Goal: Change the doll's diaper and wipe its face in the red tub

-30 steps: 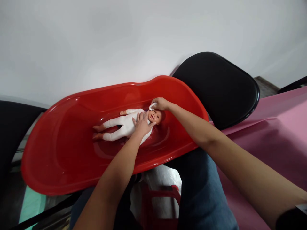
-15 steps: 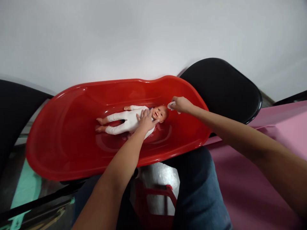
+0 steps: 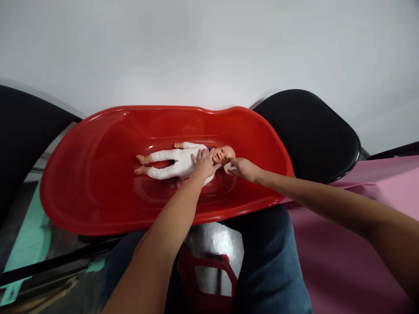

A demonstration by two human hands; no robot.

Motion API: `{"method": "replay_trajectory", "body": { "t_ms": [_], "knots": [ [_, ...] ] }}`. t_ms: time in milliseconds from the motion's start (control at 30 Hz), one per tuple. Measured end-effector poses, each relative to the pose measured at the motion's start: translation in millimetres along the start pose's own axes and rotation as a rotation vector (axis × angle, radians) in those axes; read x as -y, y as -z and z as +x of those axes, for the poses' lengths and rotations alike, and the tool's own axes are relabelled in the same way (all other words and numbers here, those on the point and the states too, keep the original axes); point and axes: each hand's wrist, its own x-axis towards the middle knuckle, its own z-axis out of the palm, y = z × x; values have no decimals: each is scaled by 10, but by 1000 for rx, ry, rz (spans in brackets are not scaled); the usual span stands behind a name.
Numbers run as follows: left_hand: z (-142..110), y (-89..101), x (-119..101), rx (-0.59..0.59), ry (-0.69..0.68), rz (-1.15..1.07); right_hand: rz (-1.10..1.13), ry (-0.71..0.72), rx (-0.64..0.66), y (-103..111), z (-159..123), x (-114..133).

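Observation:
A baby doll (image 3: 181, 162) in a white long-sleeved suit lies on its back in a red plastic baby bathtub (image 3: 81, 183), head toward the right. My left hand (image 3: 204, 165) rests flat on its chest with the fingers spread. My right hand (image 3: 244, 169) pinches a small white pad (image 3: 227, 168), likely cotton or cloth, right beside the doll's bare head (image 3: 225, 155). The pad is close to the cheek, but I cannot tell if it touches. The hand covers part of the doll's torso.
Black rounded seats (image 3: 306, 135) stand behind and left of the tub. A pink sheet (image 3: 343, 244) covers the right side. Below the tub are my jeans-clad legs (image 3: 268, 257) and a red stool (image 3: 206, 266). A pale wall fills the top.
My right hand has swung the pad from the doll's forehead, around the right of its head, to beside its cheek. My left hand stays on the chest. The view has levelled slightly.

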Motion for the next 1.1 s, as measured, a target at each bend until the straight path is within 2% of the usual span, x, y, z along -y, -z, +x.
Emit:
{"method": "replay_trajectory", "body": {
  "t_ms": [100,333,467,800,900,1100],
  "knots": [
    [9,-16,4,-2,6,3,-6,4,-25,-16,-15,-17],
    [-10,3,-1,3,5,-10,-106,-163,-86,-22,-70,-5],
    [-20,5,3,-2,-6,-15,-113,-143,-113,-32,-64,5],
    [5,-13,10,0,2,-7,-109,-163,-33,-36,-25,70],
    [-4,-14,11,-3,1,-12,-156,-178,-51,-49,-5,42],
    [-6,-10,8,1,6,-14,-112,-176,-120,-74,22,-17]
  ]
}}
